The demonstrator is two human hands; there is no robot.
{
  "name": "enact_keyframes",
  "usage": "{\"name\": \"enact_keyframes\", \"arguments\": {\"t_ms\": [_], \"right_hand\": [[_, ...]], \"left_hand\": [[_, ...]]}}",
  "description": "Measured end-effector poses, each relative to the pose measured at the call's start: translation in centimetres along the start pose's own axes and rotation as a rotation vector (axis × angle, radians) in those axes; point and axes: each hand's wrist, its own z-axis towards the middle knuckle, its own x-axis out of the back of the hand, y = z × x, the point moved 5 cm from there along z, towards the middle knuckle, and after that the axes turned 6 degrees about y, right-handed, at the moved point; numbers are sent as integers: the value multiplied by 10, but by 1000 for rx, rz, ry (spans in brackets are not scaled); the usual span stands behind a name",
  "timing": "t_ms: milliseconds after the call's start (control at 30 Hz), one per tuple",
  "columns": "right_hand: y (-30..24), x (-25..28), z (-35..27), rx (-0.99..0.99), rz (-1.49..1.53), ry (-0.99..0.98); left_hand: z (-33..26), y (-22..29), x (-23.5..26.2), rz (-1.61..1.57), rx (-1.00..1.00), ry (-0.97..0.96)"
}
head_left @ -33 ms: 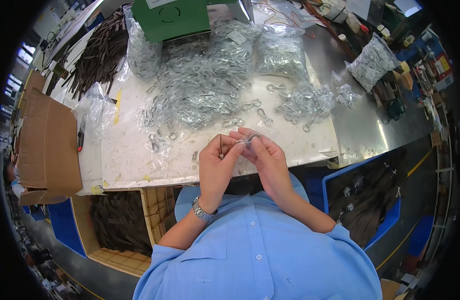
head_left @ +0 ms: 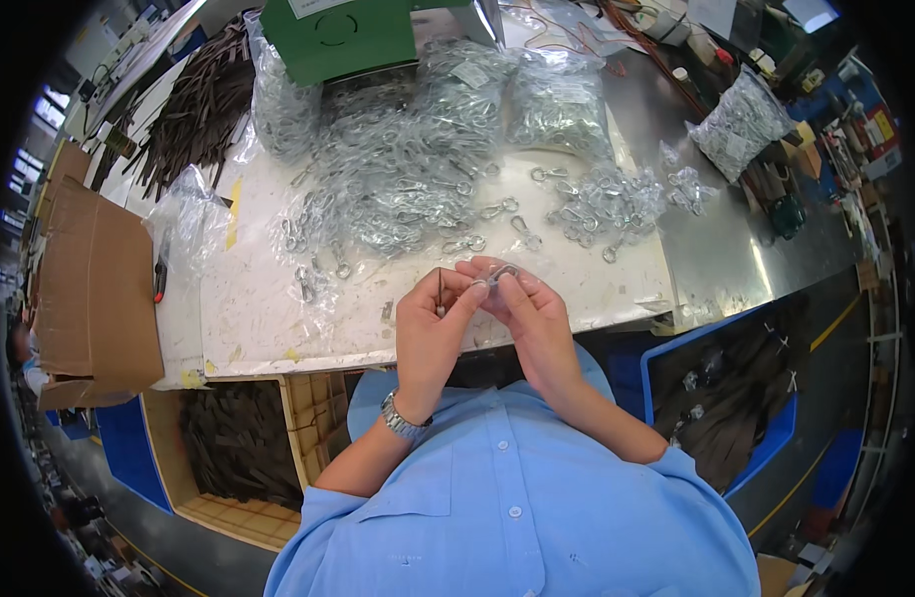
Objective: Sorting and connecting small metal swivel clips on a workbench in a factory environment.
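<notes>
My left hand [head_left: 428, 323] and my right hand [head_left: 540, 323] meet over the front edge of the white worktop. Between their fingertips is a small silver snap hook [head_left: 504, 271], partly hidden by the fingers. Both hands are closed on it, thumbs on top. A thin dark piece with a small pale end [head_left: 441, 309] also sticks out from the fingers of my left hand; its kind is unclear. Beyond the hands, a large heap of snap hooks in clear plastic [head_left: 388, 179] covers the worktop, with a smaller pile [head_left: 607, 204] to its right.
A green box [head_left: 343, 45] and filled plastic bags [head_left: 560, 104] stand at the back. Dark strips [head_left: 199, 99] lie far left, behind a cardboard box [head_left: 99, 289]. Below the edge are a wooden crate [head_left: 290, 428] and a blue bin [head_left: 648, 383], both holding dark strips.
</notes>
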Motion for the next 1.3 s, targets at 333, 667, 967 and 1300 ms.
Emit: {"name": "enact_keyframes", "arguments": {"t_ms": [333,667,967,1300], "right_hand": [[-45,20,6,-3,-271,-179],[-17,29,-7,-446,-402,-491],[13,31,-13,-697,153,-508],[6,35,-18,-737,169,-400]], "left_hand": [[25,25,36,222,-192,-161],[3,56,16,437,-166,-921],[-6,38,16,350,-71,-734],[-9,28,6,405,-377,-430]]}}
